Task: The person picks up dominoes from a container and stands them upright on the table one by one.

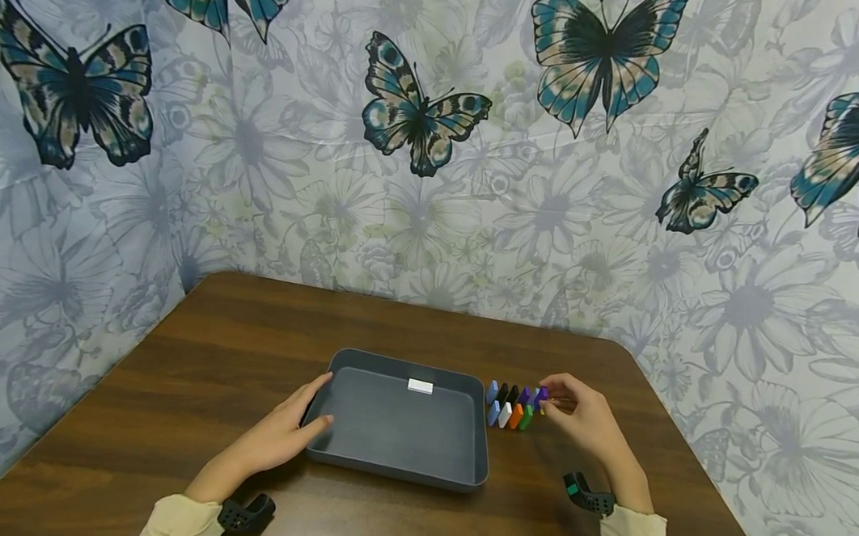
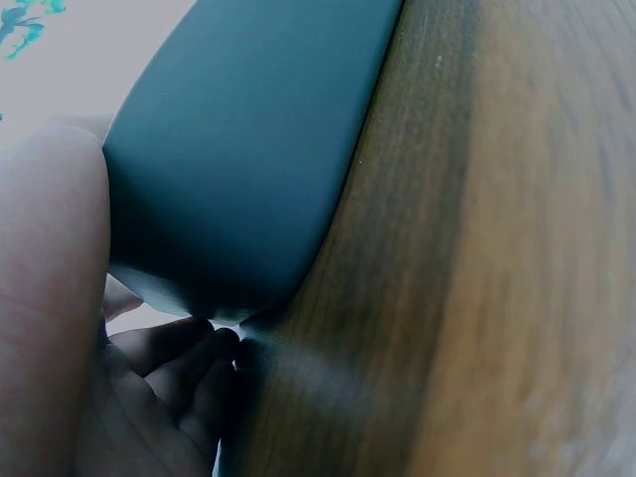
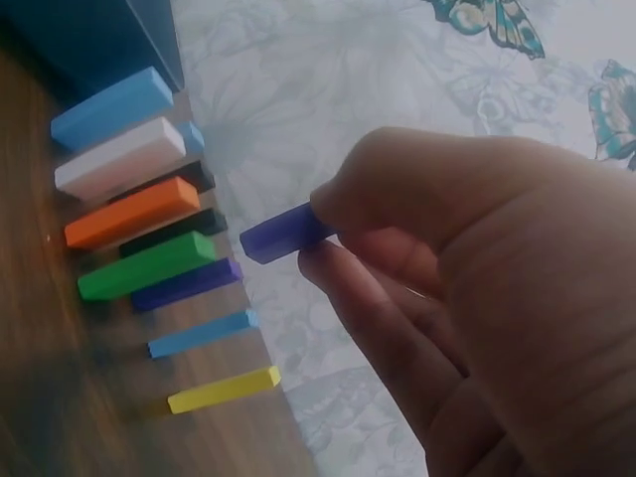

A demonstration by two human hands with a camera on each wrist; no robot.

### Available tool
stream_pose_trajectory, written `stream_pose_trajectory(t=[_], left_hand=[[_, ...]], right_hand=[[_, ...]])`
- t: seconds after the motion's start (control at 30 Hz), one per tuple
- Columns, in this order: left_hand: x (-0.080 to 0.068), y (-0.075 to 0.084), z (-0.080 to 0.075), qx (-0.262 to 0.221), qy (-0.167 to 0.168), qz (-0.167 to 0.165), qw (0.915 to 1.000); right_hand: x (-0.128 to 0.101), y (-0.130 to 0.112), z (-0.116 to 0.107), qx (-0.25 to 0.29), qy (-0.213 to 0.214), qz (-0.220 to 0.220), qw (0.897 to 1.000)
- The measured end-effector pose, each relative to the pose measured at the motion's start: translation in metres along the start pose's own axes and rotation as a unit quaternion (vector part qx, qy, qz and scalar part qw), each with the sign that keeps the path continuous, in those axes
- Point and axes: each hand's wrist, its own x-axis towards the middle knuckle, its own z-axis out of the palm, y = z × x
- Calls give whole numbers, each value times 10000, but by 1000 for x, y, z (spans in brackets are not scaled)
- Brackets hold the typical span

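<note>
A dark grey rectangular tray (image 1: 401, 419) lies on the table with one white block (image 1: 419, 386) near its back wall. At the tray's left end, my left hand (image 1: 281, 429) grips the wall, thumb over the rim and fingers along the outside. My right hand (image 1: 587, 422) pinches a small purple block (image 3: 283, 234) between thumb and fingertips. Close by it, thin domino-like blocks stand on edge in two rows, among them an orange block (image 3: 134, 214), a green block (image 3: 149, 266), a white block (image 3: 121, 159) and a yellow block (image 3: 225, 390).
The brown wooden table (image 1: 258, 334) runs back to a wall hung with flower and butterfly cloth (image 1: 543, 213). The rows of blocks stand just right of the tray's right wall. Beyond my right hand lies the table's right edge.
</note>
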Motion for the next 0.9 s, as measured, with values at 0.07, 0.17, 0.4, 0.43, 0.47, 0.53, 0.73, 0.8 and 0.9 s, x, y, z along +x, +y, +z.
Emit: stream_pose_trajectory(t=[0.07, 0.17, 0.4, 0.43, 0.47, 0.53, 0.73, 0.8, 0.9], left_hand=[[0, 0, 0, 6, 0, -4, 10000], [0, 0, 0, -41, -30, -19, 10000], [0, -2, 2, -122, -73, -66, 9999], [0, -2, 2, -117, -61, -58, 9999], [0, -2, 2, -107, -53, -34, 9999], [0, -2, 2, -93, -26, -11, 10000], [1, -1, 2, -38, 1, 15, 10000], [1, -1, 1, -31, 4, 15, 10000], [1, 0, 1, -31, 4, 19, 10000]], right_hand=[[-1, 2, 0, -6, -15, 92, 10000], [-2, 6, 1, 13, -46, 219, 9997], [-3, 16, 6, 97, -199, 407, 9989], [-4, 17, 7, 73, -221, 436, 9988], [-4, 18, 7, 63, -230, 466, 9986], [-4, 19, 8, 34, -257, 500, 9984], [-4, 21, 9, 30, -394, 576, 9976], [-5, 21, 10, 32, -433, 574, 9974], [-5, 21, 10, 66, -476, 628, 9969]])
